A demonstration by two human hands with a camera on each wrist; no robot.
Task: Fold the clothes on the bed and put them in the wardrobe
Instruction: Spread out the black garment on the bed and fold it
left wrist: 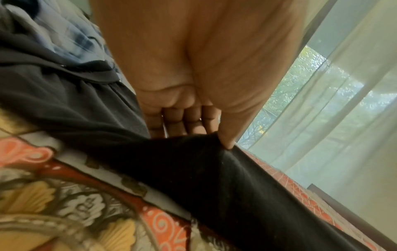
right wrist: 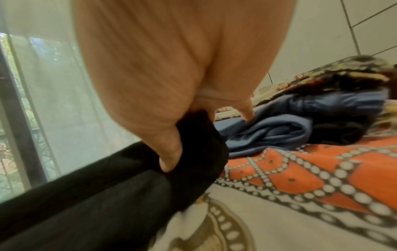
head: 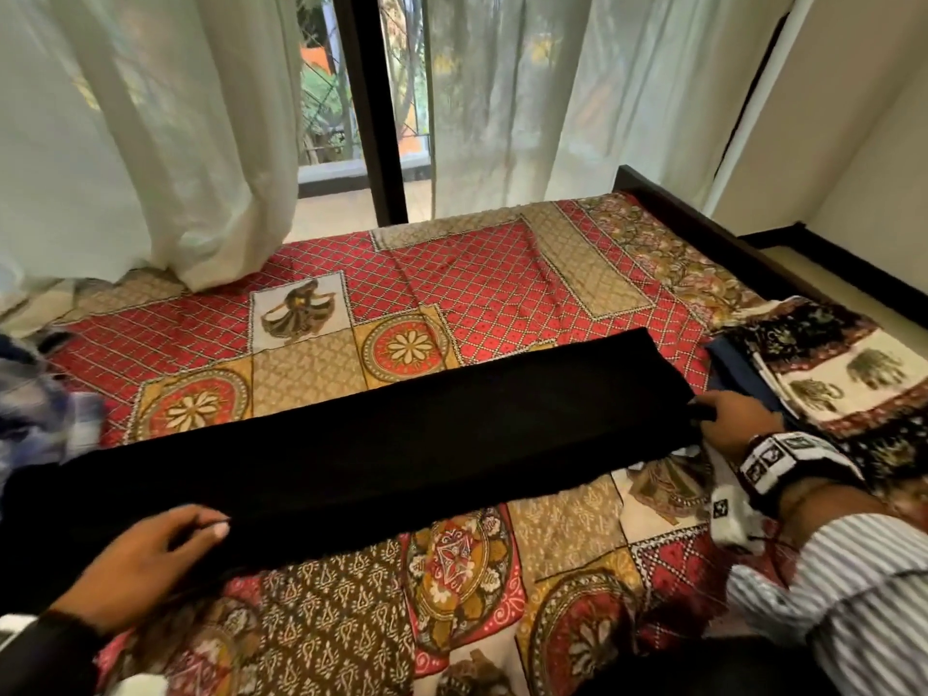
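Long black garment point(head: 381, 444) stretched flat across the bed point(head: 482, 293), folded into a narrow band running from near-left to far-right, both long edges fairly straight. Left end gripped by the left hand point(head: 145, 560): thumb on top of the near edge, fingers point(left wrist: 193, 122) tucked beneath the cloth, as seen from the left wrist. Right end gripped by the right hand point(head: 738, 419): thumb point(right wrist: 169, 152) pressed into the bunched black cloth, fingers curled around the end, little finger straying out to touch the blue folded cloth point(right wrist: 268, 134) just beside. So both hands closed on the same garment, one at each end.

Beyond the band's far edge, a broad stretch of patterned bedcover point(head: 502, 278) lying bare up to the white curtains point(head: 150, 143), whose hems brush the bed at the left. Nearer than the band, more bare cover down to the bottom of the head view.

At the right, tight quarters: stack of folded things with an elephant-print cloth point(head: 843, 374) on top, the blue one below it, almost touching the garment's right end. Dark bed frame point(head: 703, 223) edging the far-right side, wall close behind. At the left edge, a rumpled blue-and-white cloth point(head: 35, 409), blurred, touching or nearly touching the band's far-left corner; cannot tell which.
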